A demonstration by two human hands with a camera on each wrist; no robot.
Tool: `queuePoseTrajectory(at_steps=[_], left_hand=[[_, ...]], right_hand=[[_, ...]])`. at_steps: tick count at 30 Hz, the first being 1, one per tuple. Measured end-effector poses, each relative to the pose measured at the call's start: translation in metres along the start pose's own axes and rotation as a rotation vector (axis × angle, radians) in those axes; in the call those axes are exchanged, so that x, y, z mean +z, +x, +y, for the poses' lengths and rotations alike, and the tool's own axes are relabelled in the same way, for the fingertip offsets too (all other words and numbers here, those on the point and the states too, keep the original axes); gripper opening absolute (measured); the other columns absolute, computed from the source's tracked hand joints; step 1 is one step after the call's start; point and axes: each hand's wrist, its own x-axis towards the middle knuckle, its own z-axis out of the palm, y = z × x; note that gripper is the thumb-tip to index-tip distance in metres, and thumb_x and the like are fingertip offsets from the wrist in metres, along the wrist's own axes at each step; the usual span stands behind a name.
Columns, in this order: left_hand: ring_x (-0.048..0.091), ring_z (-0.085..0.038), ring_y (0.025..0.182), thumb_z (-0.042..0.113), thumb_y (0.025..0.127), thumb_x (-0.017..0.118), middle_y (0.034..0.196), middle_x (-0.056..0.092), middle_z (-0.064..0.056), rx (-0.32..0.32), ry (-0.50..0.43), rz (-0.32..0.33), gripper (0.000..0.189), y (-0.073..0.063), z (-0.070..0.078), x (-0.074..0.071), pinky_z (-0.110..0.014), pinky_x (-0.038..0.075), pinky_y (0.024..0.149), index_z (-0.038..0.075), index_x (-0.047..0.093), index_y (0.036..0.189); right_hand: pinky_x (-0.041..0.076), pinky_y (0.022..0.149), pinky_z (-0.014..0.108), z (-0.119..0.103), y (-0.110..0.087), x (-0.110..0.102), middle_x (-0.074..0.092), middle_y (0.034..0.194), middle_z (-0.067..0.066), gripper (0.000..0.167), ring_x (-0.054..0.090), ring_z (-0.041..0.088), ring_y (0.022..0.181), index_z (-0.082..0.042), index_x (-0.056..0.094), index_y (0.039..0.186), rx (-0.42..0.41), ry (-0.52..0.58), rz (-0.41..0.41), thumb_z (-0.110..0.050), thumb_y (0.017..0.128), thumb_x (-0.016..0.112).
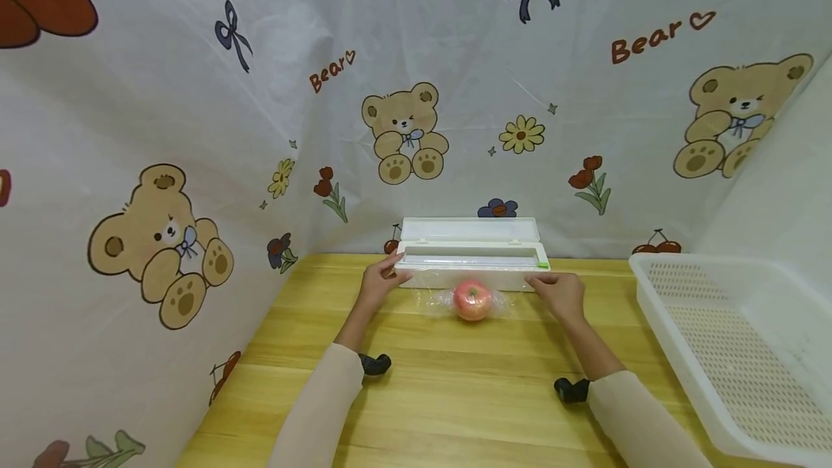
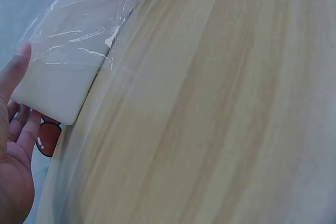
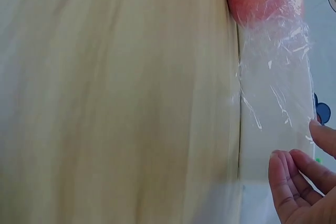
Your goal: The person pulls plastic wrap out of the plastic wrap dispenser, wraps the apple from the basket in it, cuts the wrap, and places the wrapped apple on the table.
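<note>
A white cling film dispenser box (image 1: pixel 503 279) lies lengthwise on the table, its hinged lid (image 1: pixel 471 228) raised at the back and the film roll (image 1: pixel 481 261) showing inside. Just in front of the box sits a red apple (image 1: pixel 472 300), with clear cling film (image 3: pixel 275 51) bunched around its sides and stretching along the box front. My left hand (image 1: pixel 377 282) holds the box's left end, thumb at its top front edge and fingers around the corner. At the right end my right hand (image 1: pixel 562 293) grips the box between thumb and fingers.
To the right stands a large white basket (image 1: pixel 676 367) with a perforated bottom. The wooden table (image 1: pixel 455 396) meets a bear-patterned cloth (image 1: pixel 468 71) behind and at the left. A small green piece (image 1: pixel 542 264) sits at the box's right end.
</note>
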Motion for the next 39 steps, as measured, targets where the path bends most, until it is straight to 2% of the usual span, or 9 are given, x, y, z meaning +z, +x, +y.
queuePoseTrajectory(at_steps=[4,5,10,14,23,28,31,36,39], left_hand=[[0.043,-0.027,0.142,0.015,0.088,0.081,0.158,0.042,-0.010,-0.008,-0.012,0.008,0.055,0.001,-0.003,0.000,-0.040,0.045,0.108,0.011,0.063,0.139],[0.045,-0.026,0.141,0.017,0.086,0.082,0.157,0.044,-0.008,-0.004,-0.015,0.028,0.054,0.002,-0.009,0.001,-0.039,0.047,0.106,0.013,0.065,0.138],[0.044,-0.028,0.142,0.019,0.085,0.084,0.158,0.042,-0.011,0.007,-0.020,0.031,0.052,0.001,-0.010,0.001,-0.040,0.049,0.104,0.014,0.068,0.134],[0.041,-0.029,0.144,0.019,0.085,0.084,0.158,0.041,-0.015,0.057,0.006,0.029,0.045,-0.001,-0.006,0.002,-0.038,0.050,0.104,0.014,0.072,0.128],[0.043,-0.027,0.143,0.016,0.086,0.082,0.155,0.046,-0.010,0.147,0.052,0.049,0.029,-0.008,0.002,0.003,-0.039,0.042,0.110,0.006,0.078,0.113],[0.051,-0.026,0.137,0.018,0.086,0.082,0.152,0.050,-0.007,0.195,0.085,0.041,0.023,-0.014,0.006,0.002,-0.040,0.042,0.111,0.010,0.081,0.107],[0.053,-0.027,0.135,0.013,0.086,0.082,0.149,0.054,-0.008,0.235,0.086,0.036,0.021,-0.017,0.006,0.001,-0.041,0.046,0.107,0.008,0.081,0.106],[0.054,-0.034,0.133,0.005,0.085,0.080,0.143,0.059,-0.014,0.297,0.051,0.009,0.020,-0.021,0.008,-0.001,-0.044,0.052,0.099,0.001,0.079,0.104],[0.058,-0.036,0.129,0.004,0.084,0.081,0.137,0.063,-0.018,0.327,0.042,-0.001,0.017,-0.022,0.009,-0.003,-0.042,0.055,0.095,0.000,0.080,0.101]], right_hand=[[0.048,0.050,0.019,-0.002,0.002,0.008,0.074,0.073,0.014,0.029,0.066,0.015,0.060,0.006,0.079,0.094,0.039,0.035,0.023,-0.022,0.089,0.081],[0.048,0.049,0.018,-0.003,0.002,0.009,0.074,0.073,0.015,0.028,0.066,0.016,0.060,0.007,0.079,0.093,0.048,0.053,0.029,-0.020,0.089,0.081],[0.050,0.049,0.016,-0.005,0.002,0.013,0.073,0.077,0.021,0.024,0.071,0.029,0.066,0.010,0.077,0.092,0.060,0.130,0.037,-0.013,0.090,0.079],[0.053,0.052,0.016,-0.004,0.002,0.012,0.074,0.079,0.020,0.026,0.073,0.031,0.069,0.010,0.077,0.095,0.052,0.143,0.012,-0.015,0.092,0.078],[0.054,0.055,0.018,-0.006,-0.002,0.005,0.075,0.087,0.018,0.020,0.071,0.037,0.077,0.005,0.077,0.098,0.007,0.104,-0.028,-0.014,0.092,0.077],[0.056,0.059,0.017,-0.007,-0.004,0.004,0.075,0.092,0.019,0.015,0.071,0.018,0.073,0.003,0.077,0.100,-0.049,0.122,-0.064,-0.009,0.091,0.077],[0.056,0.060,0.017,-0.006,-0.005,0.002,0.075,0.094,0.019,0.015,0.068,0.008,0.071,0.003,0.078,0.102,-0.075,0.147,-0.088,-0.007,0.091,0.076],[0.055,0.061,0.016,-0.003,-0.005,-0.002,0.076,0.092,0.018,0.013,0.066,0.002,0.069,0.004,0.078,0.099,-0.105,0.151,-0.116,-0.006,0.091,0.076],[0.054,0.062,0.016,-0.001,-0.006,-0.005,0.076,0.090,0.016,0.010,0.067,0.003,0.072,0.002,0.079,0.097,-0.150,0.099,-0.126,-0.005,0.090,0.077]])
